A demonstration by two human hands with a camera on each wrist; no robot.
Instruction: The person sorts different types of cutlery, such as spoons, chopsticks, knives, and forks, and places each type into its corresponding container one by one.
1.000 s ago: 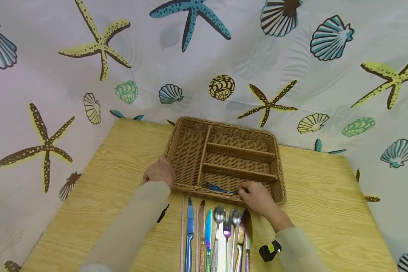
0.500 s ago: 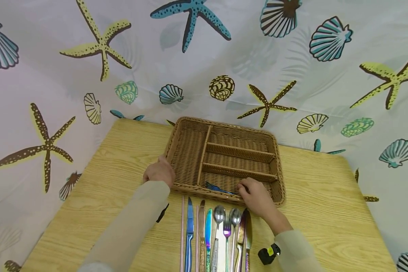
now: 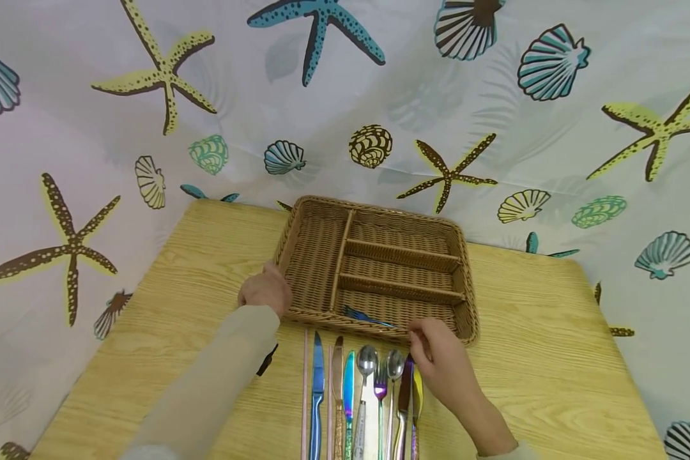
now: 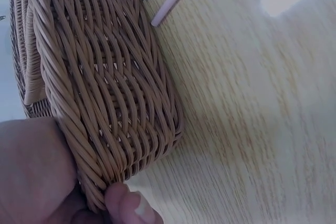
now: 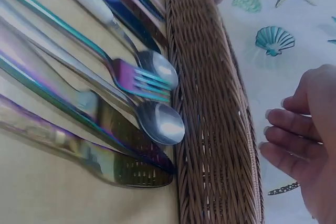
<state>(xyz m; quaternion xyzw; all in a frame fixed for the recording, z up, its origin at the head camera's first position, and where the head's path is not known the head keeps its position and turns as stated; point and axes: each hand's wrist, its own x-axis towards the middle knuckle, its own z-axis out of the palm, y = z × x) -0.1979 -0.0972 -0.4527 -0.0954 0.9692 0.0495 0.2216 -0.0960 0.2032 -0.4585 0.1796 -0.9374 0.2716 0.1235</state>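
At the left front corner of the wicker basket (image 3: 342, 255), my left hand (image 3: 266, 291) grips the rim; the left wrist view shows thumb and fingers pinching the woven edge (image 4: 68, 103). A blue fork (image 3: 368, 316) lies in the front compartment. My right hand (image 3: 447, 365) hovers by the front rim, fingers loosely bent; in the right wrist view the fingertips (image 5: 273, 129) hold nothing. Nearest to it on the table are a purple-toned knife (image 3: 404, 396), a gold-bladed knife (image 3: 416, 399) and a spoon (image 3: 395, 364).
In front of the basket a row of cutlery runs on: a rainbow fork (image 3: 381, 383), another spoon (image 3: 367, 361), a rainbow knife (image 3: 349, 383), a copper knife (image 3: 338, 383), a blue knife (image 3: 317, 383) and thin pink sticks (image 3: 305, 396). A patterned curtain (image 3: 322, 115) hangs behind the wooden table (image 3: 540, 358).
My right hand has let go of the blue fork, lifted out of the front compartment and moved back over the front rim. The left hand has stayed on the basket.
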